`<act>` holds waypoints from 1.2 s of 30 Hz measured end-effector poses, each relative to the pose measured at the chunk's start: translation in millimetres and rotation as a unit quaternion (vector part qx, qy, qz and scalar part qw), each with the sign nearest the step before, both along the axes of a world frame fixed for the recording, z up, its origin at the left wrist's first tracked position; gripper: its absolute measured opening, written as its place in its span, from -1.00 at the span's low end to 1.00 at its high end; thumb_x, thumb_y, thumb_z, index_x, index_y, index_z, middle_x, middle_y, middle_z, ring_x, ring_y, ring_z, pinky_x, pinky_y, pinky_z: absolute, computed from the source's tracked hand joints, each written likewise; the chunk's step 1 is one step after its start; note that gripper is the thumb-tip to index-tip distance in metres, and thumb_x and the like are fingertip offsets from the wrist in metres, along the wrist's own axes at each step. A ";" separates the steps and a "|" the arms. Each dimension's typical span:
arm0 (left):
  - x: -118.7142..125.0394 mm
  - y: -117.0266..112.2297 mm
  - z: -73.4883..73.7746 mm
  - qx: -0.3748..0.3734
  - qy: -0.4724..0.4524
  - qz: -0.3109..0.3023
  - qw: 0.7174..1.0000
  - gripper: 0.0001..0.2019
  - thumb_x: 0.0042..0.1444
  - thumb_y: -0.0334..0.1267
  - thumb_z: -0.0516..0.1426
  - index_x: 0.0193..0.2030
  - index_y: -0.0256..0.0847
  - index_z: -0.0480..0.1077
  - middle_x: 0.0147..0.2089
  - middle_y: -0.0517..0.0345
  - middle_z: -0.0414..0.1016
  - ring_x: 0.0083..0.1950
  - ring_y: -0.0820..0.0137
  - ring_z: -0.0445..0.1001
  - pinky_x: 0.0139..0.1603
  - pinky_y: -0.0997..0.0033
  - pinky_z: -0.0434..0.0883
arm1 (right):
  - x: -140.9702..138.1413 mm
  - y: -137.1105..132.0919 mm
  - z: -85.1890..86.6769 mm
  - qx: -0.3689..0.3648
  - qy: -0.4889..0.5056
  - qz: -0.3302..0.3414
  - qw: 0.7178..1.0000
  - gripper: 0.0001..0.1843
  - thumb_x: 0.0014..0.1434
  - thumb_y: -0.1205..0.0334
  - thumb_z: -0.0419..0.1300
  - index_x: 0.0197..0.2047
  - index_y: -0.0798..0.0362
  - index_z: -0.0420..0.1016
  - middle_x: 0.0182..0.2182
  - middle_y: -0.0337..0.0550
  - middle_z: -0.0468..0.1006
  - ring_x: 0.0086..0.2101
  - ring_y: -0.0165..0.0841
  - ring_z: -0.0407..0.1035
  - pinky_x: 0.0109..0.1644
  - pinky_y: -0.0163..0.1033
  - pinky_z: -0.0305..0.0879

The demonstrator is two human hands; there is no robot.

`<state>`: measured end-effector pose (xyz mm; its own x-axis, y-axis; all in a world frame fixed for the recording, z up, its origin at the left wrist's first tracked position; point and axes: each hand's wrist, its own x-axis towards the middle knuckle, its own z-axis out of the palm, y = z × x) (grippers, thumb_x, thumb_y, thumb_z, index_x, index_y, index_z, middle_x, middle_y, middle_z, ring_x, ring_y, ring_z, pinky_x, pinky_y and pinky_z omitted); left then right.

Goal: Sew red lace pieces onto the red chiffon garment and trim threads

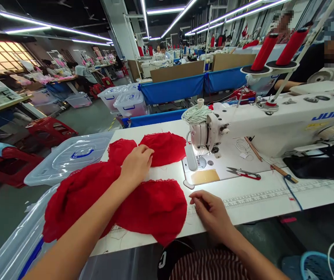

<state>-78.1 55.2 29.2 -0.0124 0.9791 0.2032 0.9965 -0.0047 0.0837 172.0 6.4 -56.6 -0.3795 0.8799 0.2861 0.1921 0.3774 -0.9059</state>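
Factory hall, white sewing table (257, 202), left hand (136, 165) on red lace (155, 206), grip hidden, right hand (210, 212) loose, empty

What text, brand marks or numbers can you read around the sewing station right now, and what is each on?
"JUKI": blue letters on the white sewing machine.
Yellow label below the brand: too small to read.
Printed ruler scale along the front of the table: numbers too blurred to read.
White mark on a black item at the bottom edge: possibly one letter, unclear.
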 end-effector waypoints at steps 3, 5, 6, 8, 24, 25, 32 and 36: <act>-10.6 48.5 -2.3 0.020 -0.023 0.022 0.999 -0.81 0.16 -0.30 0.01 -0.20 -0.24 0.43 -0.10 -0.14 0.46 -0.05 0.03 0.43 -0.11 0.08 0.40 | -0.2 4.8 -5.9 -0.006 -0.010 -0.005 1.000 -0.81 0.21 0.28 0.01 -0.27 0.04 0.46 -0.47 -0.20 0.53 -0.49 -0.38 0.39 -0.41 -0.32 0.30; -14.8 69.2 -6.1 0.023 -0.043 0.021 0.999 -0.93 0.08 -0.34 0.08 -0.33 -0.20 0.39 -0.22 -0.07 0.47 -0.13 0.07 0.45 -0.16 0.13 0.39 | -0.1 6.0 -6.6 -0.004 -0.011 -0.007 1.000 -0.80 0.20 0.27 0.01 -0.28 0.05 0.46 -0.47 -0.19 0.53 -0.48 -0.37 0.39 -0.41 -0.31 0.30; -15.7 75.3 -7.1 0.027 -0.054 0.019 0.998 -0.94 0.06 -0.36 0.08 -0.39 -0.18 0.36 -0.27 -0.04 0.47 -0.17 0.09 0.46 -0.19 0.16 0.38 | -0.1 6.4 -6.2 -0.004 -0.011 -0.010 1.000 -0.80 0.20 0.27 0.01 -0.28 0.05 0.45 -0.47 -0.19 0.52 -0.47 -0.37 0.39 -0.40 -0.31 0.31; -16.2 80.4 -5.5 0.049 -0.081 0.020 0.995 -0.90 0.10 -0.38 0.03 -0.42 -0.16 0.29 -0.33 0.00 0.44 -0.24 0.15 0.45 -0.23 0.19 0.36 | -0.1 6.6 -4.4 -0.002 -0.011 -0.014 1.000 -0.80 0.20 0.28 0.00 -0.28 0.05 0.45 -0.48 -0.19 0.52 -0.48 -0.36 0.38 -0.40 -0.30 0.31; 51.8 -54.0 51.3 0.116 -0.524 -0.045 0.842 -0.78 0.27 -0.06 -0.05 -0.33 -0.11 0.18 -0.43 0.27 0.24 -0.50 0.47 0.22 -0.49 0.49 0.28 | -16.1 -11.5 32.3 -0.341 0.276 0.203 0.876 -0.39 -0.08 -0.21 0.34 -0.07 0.01 0.45 -0.17 -0.07 0.54 -0.20 -0.28 0.44 -0.11 -0.18 0.37; 56.8 -63.5 47.0 0.129 -0.491 -0.083 0.857 -0.83 0.29 -0.13 -0.05 -0.31 -0.10 0.18 -0.41 0.26 0.28 -0.47 0.46 0.27 -0.44 0.47 0.31 | -16.7 -13.3 37.1 -0.389 0.291 0.216 0.847 -0.45 -0.12 -0.16 0.38 -0.16 0.03 0.48 -0.27 -0.13 0.55 -0.29 -0.34 0.44 -0.19 -0.24 0.37; 48.2 -105.6 -1.2 0.147 -0.159 -0.318 0.923 -0.80 0.21 -0.44 -0.05 -0.38 -0.07 0.21 -0.47 0.18 0.40 -0.49 0.37 0.32 -0.48 0.35 0.29 | 17.0 -11.6 51.0 -0.485 0.356 0.174 0.779 -0.54 0.05 -0.23 0.18 -0.33 0.03 0.52 -0.46 -0.15 0.54 -0.47 -0.34 0.43 -0.41 -0.25 0.38; 53.1 -119.2 -16.4 0.149 -0.194 -0.378 0.893 -0.85 0.24 -0.35 -0.04 -0.28 -0.07 0.31 -0.45 0.14 0.42 -0.47 0.35 0.32 -0.44 0.32 0.31 | 31.7 -14.4 49.7 -0.439 0.281 0.159 0.839 -0.57 0.07 -0.18 0.22 -0.22 0.01 0.51 -0.44 -0.17 0.54 -0.48 -0.36 0.42 -0.47 -0.30 0.35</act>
